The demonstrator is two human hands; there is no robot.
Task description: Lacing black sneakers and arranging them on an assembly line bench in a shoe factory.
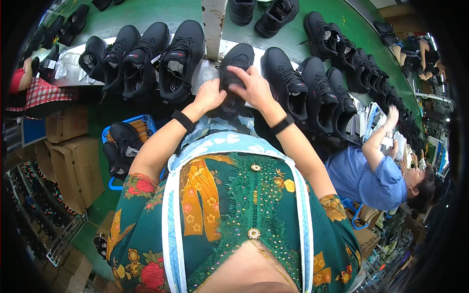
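Note:
A black lace-up sneaker (238, 54) stands at the table edge in front of me, toe pointing away. My left hand (211, 94) is closed at the left side of its opening, thumb against the shoe. Over the laces and tongue from the right bends my right hand (255, 89), its fingers and thumb gripping the upper. The fingertips partly cover the laces, so I cannot make out whether a lace is pinched. To the left stands a row of similar black sneakers, the nearest sneaker (181, 58) close to my left hand. Another black sneaker (284, 80) sits just right of my right hand.
A pale metal post (213, 29) rises beyond the shoe from the green table (161, 10). More sneakers line the right side, where a person in blue (366, 168) works. At lower left are a blue basket (108, 134) holding shoes and cardboard boxes (78, 163).

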